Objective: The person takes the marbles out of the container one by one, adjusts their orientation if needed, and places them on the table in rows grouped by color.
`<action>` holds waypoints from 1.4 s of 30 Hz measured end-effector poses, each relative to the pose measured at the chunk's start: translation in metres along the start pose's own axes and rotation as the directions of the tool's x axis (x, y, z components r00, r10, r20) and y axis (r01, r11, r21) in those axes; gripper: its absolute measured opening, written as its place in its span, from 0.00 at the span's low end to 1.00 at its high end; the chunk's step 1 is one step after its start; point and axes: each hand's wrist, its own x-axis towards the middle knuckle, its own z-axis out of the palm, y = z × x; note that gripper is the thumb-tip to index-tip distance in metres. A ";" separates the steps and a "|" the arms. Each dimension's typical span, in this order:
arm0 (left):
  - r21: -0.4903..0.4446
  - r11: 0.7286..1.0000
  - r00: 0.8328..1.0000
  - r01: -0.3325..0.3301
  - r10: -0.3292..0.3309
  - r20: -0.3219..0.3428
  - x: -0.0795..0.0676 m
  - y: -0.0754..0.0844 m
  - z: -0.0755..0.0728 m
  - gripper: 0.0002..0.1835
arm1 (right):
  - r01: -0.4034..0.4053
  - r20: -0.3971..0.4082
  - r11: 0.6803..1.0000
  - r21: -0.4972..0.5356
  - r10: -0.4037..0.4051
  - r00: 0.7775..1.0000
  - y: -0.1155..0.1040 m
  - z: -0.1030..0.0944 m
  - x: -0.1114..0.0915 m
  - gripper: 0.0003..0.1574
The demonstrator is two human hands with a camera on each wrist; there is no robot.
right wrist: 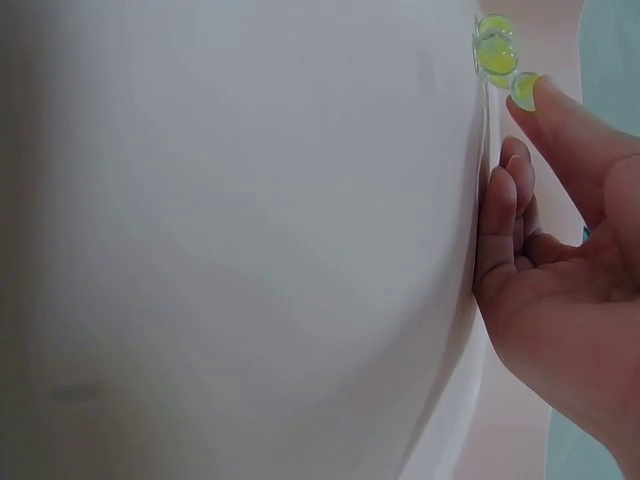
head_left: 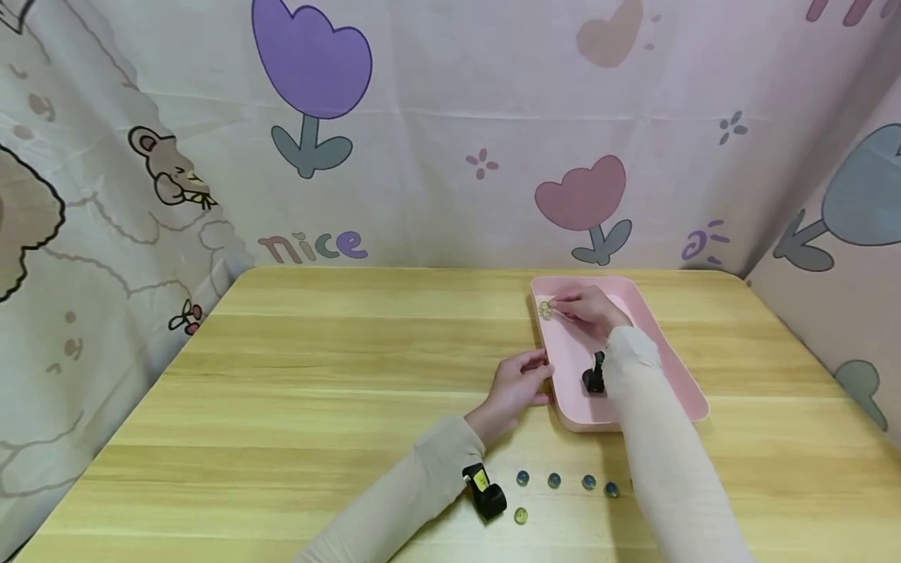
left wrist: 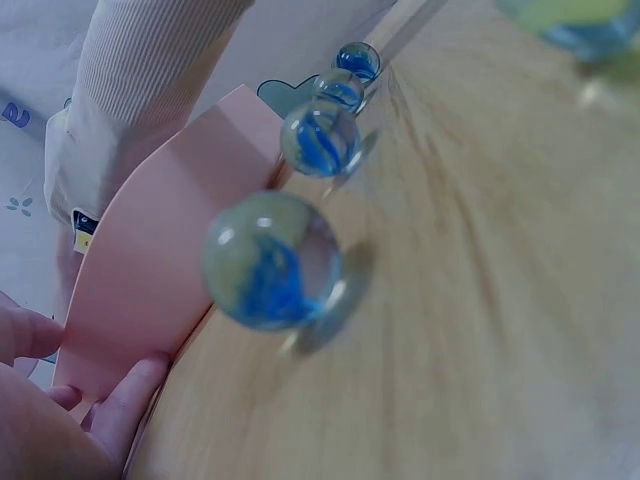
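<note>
A pink tray stands right of the table's middle. Inside its far left corner, my right hand pinches a yellow-green marble between thumb and finger. Its other fingers are curled by the tray floor. Several yellow-green marbles cluster right beside the pinched one. My left hand rests its fingers against the tray's left side; in the left wrist view its fingertips touch the outer wall and rim.
Several blue-swirled marbles form a row on the wooden table in front of the tray. One yellow-green marble lies nearer, beside the left wrist's black camera. A patterned curtain hangs behind the table.
</note>
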 end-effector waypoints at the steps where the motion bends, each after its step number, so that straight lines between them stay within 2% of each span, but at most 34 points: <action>1: 0.001 1.000 1.000 0.003 -0.003 -0.001 0.000 -0.001 0.000 0.20 | -0.003 0.010 1.000 0.010 0.003 1.000 0.001 0.000 -0.001 0.20; 7: -0.003 1.000 1.000 0.016 -0.016 -0.010 -0.002 -0.004 0.001 0.20 | -0.039 0.057 0.998 0.039 0.037 0.998 0.004 -0.003 -0.003 0.22; 14: -0.022 1.000 1.000 0.004 -0.004 -0.016 -0.001 -0.002 0.001 0.21 | -0.017 0.078 0.999 0.051 0.012 0.997 0.004 -0.007 0.001 0.24; 18: -0.020 1.000 1.000 0.007 -0.007 -0.015 -0.001 -0.001 0.001 0.21 | 0.010 0.111 0.999 0.046 -0.015 0.994 0.002 -0.008 0.000 0.22; 22: -0.022 1.000 1.000 -0.003 0.002 -0.017 -0.001 0.001 0.001 0.20 | 0.061 0.137 0.998 0.006 -0.062 0.989 -0.004 -0.007 0.001 0.20; 26: -0.025 1.000 1.000 -0.008 0.008 -0.020 -0.002 0.001 0.002 0.20 | 0.082 0.166 0.996 -0.035 -0.075 0.983 -0.014 -0.007 -0.003 0.20; 31: -0.026 1.000 1.000 -0.001 0.001 -0.015 -0.003 -0.001 0.003 0.19 | 0.128 0.207 0.987 -0.099 -0.106 0.973 -0.027 -0.016 -0.013 0.21; 35: -0.030 1.000 1.000 -0.003 0.002 -0.012 -0.003 0.000 0.003 0.19 | 0.156 0.190 0.981 -0.112 -0.133 0.973 -0.038 -0.024 -0.017 0.23; 42: -0.016 1.000 1.000 0.012 -0.012 -0.025 -0.002 0.001 0.002 0.18 | 0.177 0.072 0.984 -0.036 -0.174 0.982 -0.050 -0.026 -0.020 0.21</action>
